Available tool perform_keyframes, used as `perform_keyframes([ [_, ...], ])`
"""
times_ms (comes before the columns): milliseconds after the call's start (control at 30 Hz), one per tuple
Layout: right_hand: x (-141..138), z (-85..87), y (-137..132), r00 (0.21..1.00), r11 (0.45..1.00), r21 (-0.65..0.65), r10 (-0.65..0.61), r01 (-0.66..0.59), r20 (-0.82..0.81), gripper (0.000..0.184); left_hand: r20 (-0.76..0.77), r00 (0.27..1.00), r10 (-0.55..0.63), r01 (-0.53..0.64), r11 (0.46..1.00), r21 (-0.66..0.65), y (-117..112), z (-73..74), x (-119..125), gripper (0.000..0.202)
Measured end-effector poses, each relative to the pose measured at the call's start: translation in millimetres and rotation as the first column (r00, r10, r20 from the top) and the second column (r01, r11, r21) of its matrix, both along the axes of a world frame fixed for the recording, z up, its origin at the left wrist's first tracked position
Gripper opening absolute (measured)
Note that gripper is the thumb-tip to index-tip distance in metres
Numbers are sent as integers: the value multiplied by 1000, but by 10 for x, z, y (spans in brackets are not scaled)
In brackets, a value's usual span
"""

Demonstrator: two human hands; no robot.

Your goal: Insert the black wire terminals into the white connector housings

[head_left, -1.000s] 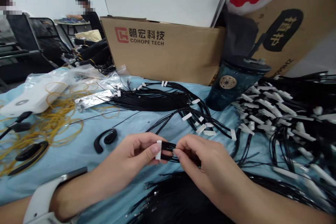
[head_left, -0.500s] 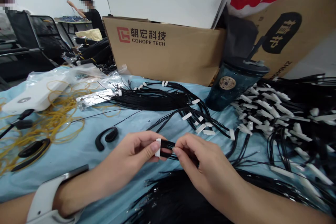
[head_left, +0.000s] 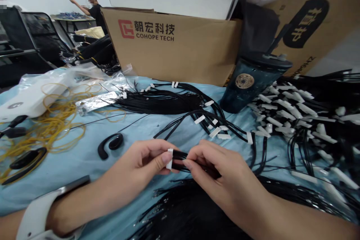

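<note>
Between thumb and fingers, my left hand (head_left: 153, 159) pinches a small white connector (head_left: 170, 158). Several thin black wires (head_left: 180, 155) run from it to the right. My right hand (head_left: 216, 168) is closed on these wires just beside the connector, thumb against forefinger. The wires' far ends are hidden behind my right hand. Below both hands spreads a thick bundle of loose black wires (head_left: 180, 210) with bare metal tips. Past my hands lie more black wires (head_left: 165, 103) with white connectors at their ends.
A dark blue tumbler (head_left: 247, 82) stands before a cardboard box (head_left: 180, 56). To the right is a heap of white-ended harnesses (head_left: 289, 108). Yellow rubber bands (head_left: 62, 120), an ear-hook earphone (head_left: 112, 144) and a white box (head_left: 30, 99) lie left. A person (head_left: 97, 11) works in the background.
The view has shifted slightly, so the background sits a little higher and mostly further left. Both hands keep their hold on the connector and its wires, with hardly any movement.
</note>
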State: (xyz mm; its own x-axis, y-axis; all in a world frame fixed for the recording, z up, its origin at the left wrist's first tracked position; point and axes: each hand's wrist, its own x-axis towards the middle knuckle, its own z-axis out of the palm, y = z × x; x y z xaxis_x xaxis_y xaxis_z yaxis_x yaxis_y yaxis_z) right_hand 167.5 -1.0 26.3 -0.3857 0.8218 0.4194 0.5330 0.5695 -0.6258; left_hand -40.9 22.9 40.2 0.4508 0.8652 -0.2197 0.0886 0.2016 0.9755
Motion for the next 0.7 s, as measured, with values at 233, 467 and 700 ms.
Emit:
perform_keyframes([
  [233, -35, -30, 8, 999, 998, 41, 43, -43, 17, 21, -83, 996, -28, 35, 996, 76, -2, -31, -15, 12],
  [467, 217, 393, 192, 992, 981, -180, 92, -75, 91, 23, -29, 993, 116, -118, 991, -55, 8, -27, 16, 24],
  [700, 584, 764, 99, 911, 948, 294, -225, 123, 345, 24, -81, 975, 205, -213, 971, -104, 0, -13, 27, 47],
])
